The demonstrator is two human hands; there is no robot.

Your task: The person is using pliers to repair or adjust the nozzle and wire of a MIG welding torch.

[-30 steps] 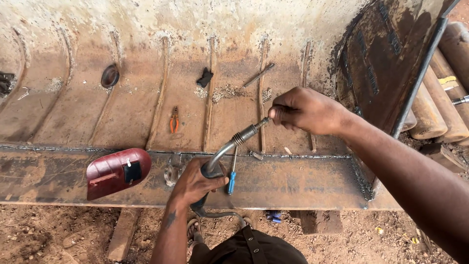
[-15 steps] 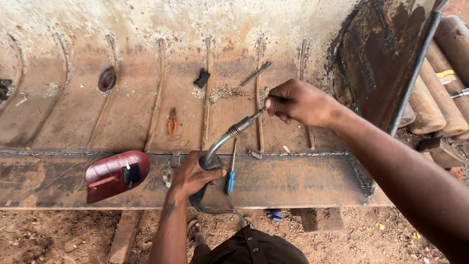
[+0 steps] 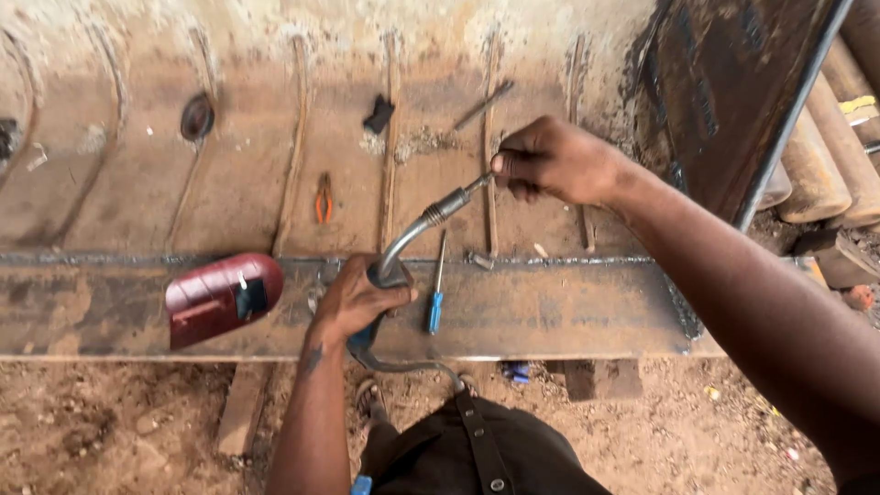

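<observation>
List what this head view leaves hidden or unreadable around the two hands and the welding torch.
- Tip of the curved metal welding torch: head view, covered by the right hand.
- Torch handle: wrapped by the left hand.
- Its dark cable: passes behind the dark clothing.
- Red welding mask: only its outer shell shows.
- Rusty cylinders: cut off by the right edge.
- Small dark object: cut by the left edge.

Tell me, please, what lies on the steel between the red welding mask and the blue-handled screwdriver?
In the head view, the left hand lies there, gripping the welding torch handle, between the red welding mask and the blue-handled screwdriver.
</observation>
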